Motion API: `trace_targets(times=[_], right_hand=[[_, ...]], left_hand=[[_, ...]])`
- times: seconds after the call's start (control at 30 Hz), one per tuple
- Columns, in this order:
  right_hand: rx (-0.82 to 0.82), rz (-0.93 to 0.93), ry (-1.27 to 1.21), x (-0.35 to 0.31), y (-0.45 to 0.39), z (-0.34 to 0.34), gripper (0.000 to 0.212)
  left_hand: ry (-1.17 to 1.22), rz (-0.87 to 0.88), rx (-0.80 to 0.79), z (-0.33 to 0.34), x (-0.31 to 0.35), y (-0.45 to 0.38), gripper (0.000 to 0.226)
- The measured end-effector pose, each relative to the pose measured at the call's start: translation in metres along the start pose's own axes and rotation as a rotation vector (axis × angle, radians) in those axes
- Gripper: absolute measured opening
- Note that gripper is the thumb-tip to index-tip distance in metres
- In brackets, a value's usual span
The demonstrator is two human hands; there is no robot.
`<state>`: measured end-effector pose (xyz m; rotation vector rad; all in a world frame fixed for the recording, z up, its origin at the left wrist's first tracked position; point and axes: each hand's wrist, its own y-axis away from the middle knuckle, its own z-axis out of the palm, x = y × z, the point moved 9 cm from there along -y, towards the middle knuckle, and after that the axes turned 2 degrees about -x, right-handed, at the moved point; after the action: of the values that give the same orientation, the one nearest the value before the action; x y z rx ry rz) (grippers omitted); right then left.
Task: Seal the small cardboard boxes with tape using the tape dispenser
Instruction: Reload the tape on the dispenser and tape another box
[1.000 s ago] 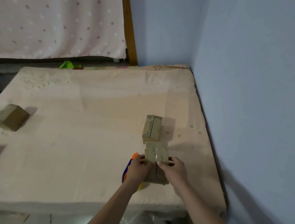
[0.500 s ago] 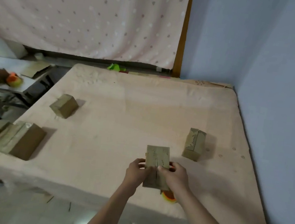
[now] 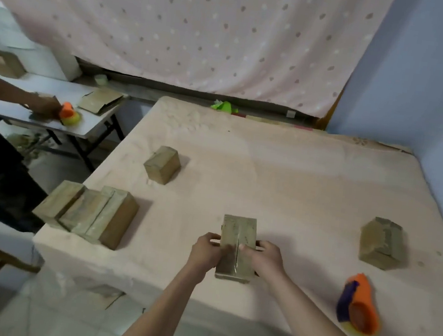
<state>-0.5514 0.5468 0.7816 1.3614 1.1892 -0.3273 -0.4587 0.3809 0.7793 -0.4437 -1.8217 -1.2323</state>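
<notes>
A person's left hand [image 3: 204,249] and right hand [image 3: 266,258] grip a small cardboard box [image 3: 237,246] from either side at the near edge of a bench [image 3: 283,181] covered in a pale pink cloth, thumbs pressing on the two top flaps where they meet along a centre seam. The box stands on the bench between the hands, its long side running away from the camera; faint marks on the flaps are too blurred to read. An orange and blue tape dispenser [image 3: 359,305] lies on the bench well to the right of the box, untouched by either hand. A second small box [image 3: 382,243] sits farther right and a little back, near the blue wall [image 3: 433,96]. To the left, a single box [image 3: 162,168] stands alone toward the middle of the bench, and a cluster of boxes [image 3: 89,213] is packed side by side at the bench's left corner. Behind the bench hangs a pink spotted curtain [image 3: 190,30], with a scrap of bright green material [image 3: 223,106] at the far edge. At a white folding table [image 3: 53,119] beyond, another person's hand [image 3: 45,107] rests beside a second orange dispenser [image 3: 69,117] and flattened cardboard [image 3: 100,100]. No brand names or legible writing show on any item.
</notes>
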Motion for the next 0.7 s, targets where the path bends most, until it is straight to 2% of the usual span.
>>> trace_targets(times=[0.17, 0.3, 0.4, 0.7], right_hand=[[-0.075, -0.018, 0.016, -0.017, -0.007, 0.078, 0.046], [-0.113, -0.012, 0.037, -0.024, -0.012, 0.129, 0.031], [-0.115, -0.002, 0.033, -0.023, -0.019, 0.158, 0.033], [-0.102, 0.087, -0.028, -0.020, -0.053, 0.221, 0.021]], left_hand=[[0.060, -0.010, 0.050, -0.075, -0.014, -0.007, 0.056], [0.082, -0.043, 0.104, -0.121, -0.033, -0.017, 0.061], [0.062, -0.064, 0.111, -0.148, -0.043, -0.030, 0.066], [-0.137, -0.110, 0.055, -0.195, -0.047, -0.082, 0.063]])
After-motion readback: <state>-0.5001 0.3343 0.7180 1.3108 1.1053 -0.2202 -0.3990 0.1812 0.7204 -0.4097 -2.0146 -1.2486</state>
